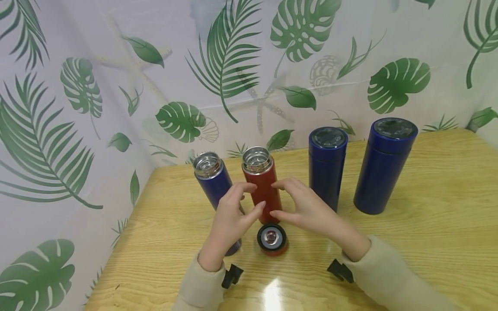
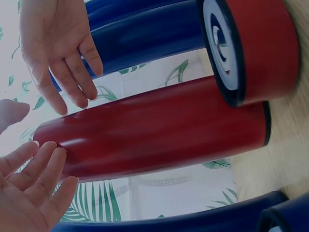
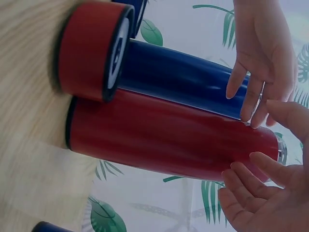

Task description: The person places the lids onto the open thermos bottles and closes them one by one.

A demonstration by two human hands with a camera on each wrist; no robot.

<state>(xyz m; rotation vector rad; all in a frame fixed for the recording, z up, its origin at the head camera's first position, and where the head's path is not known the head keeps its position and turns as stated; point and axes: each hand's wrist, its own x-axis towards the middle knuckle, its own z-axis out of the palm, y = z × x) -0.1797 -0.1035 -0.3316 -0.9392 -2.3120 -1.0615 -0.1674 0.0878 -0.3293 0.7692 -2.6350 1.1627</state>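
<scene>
A red thermos bottle (image 1: 268, 194) stands without its lid, showing a bare steel mouth. My left hand (image 1: 233, 211) is at its left side and my right hand (image 1: 311, 209) at its right, fingers and thumbs loosely curved around it. In the left wrist view, the left fingers (image 2: 46, 174) lie beside the bottle's upper part; contact is unclear. The right fingers (image 3: 251, 188) appear likewise close in the right wrist view. In front of its base lies the red lid (image 1: 275, 252), inner side up. Left of it stands an uncapped blue bottle (image 1: 212, 185), partly behind my left hand.
Two capped blue bottles (image 1: 327, 172) with glossy dark tops stand to the right on the wooden table (image 1: 428, 203). A blue lid (image 1: 233, 249) shows partly beside my left wrist. A leaf-patterned cloth (image 1: 155, 77) hangs behind and along the left side.
</scene>
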